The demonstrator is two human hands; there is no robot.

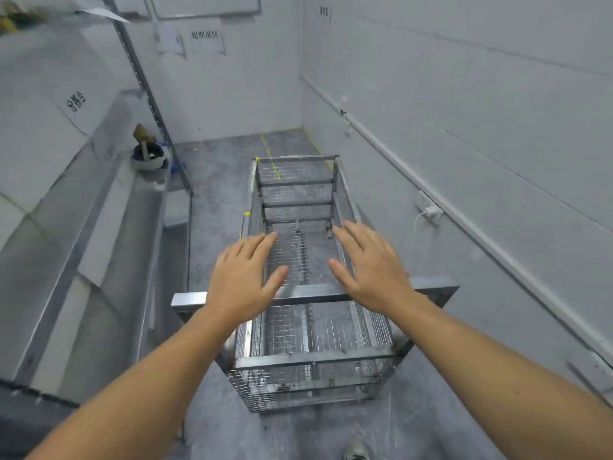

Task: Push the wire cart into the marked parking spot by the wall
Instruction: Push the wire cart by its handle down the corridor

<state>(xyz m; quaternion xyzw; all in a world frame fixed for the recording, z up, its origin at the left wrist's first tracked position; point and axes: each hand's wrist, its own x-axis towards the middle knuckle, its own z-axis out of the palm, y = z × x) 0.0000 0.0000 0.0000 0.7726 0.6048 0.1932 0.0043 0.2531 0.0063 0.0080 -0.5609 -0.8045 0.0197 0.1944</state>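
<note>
Grey concrete floor (219, 180) runs toward yellow tape lines (269, 154) by the wall (464, 94). Wire cart (298, 293) stands short of them; left hand (243, 277) and right hand (371, 267) hover spread, grasping nothing, over its near rail (431, 287).

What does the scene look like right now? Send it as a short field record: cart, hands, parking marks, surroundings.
cart: wire cart, empty, long axis pointing at the far wall
left hand: open, fingers spread, over the near top bar
right hand: open, over the same bar, not gripping
parking marks: yellow floor lines beyond the cart's far end
left side: metal shelving
right side: white wall
</note>
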